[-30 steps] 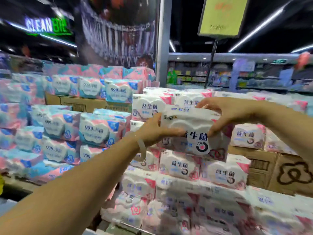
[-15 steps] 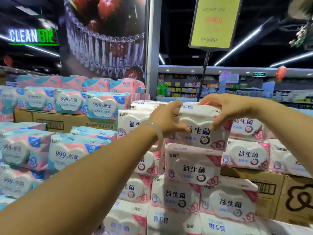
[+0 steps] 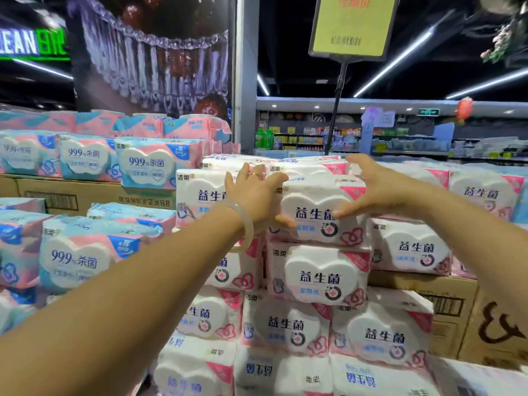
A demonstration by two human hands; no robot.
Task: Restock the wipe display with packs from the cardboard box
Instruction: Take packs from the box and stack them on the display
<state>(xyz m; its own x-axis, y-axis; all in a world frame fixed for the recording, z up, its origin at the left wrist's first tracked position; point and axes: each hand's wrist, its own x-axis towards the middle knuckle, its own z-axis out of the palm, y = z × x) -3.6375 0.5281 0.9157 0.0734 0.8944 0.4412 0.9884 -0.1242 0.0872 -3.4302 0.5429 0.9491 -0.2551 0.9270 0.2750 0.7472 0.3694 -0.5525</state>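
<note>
item: top wipe pack (image 3: 320,207), white and pink with a heart-shaped panel and dark blue characters; sits at the top of the white-and-pink stack, directly on a like pack (image 3: 317,274), front face toward me

item: my left hand (image 3: 257,195), at the pack's left end; fingers straight and spread, palm against the end of the pack, thumb low on its front edge; nothing gripped; pale bangle (image 3: 245,230) on the wrist, ring on one finger

item: my right hand (image 3: 374,190), at the pack's right end; fingers spread and loosely bent over the top right corner, thumb lying across the front face beside the characters; whether the fingertips touch the wrapper i cannot tell; not clamped on it

item: white-and-pink packs, several tiers, below and to both sides of the top pack; lowest visible row upside down

item: blue-and-pink packs (image 3: 154,164) marked 99.9, stacked to the left, some on brown cardboard boxes (image 3: 85,195)

item: cardboard box (image 3: 445,307), right side, under the right-hand packs; barcode on its face; a second box just beside it with a dark looped drawing

item: yellow price sign (image 3: 353,24) on a black pole, standing behind the display

item: large poster (image 3: 154,52) on the pillar at the back left; green and white lit sign at the far left; store shelves well behind, blurred
</note>
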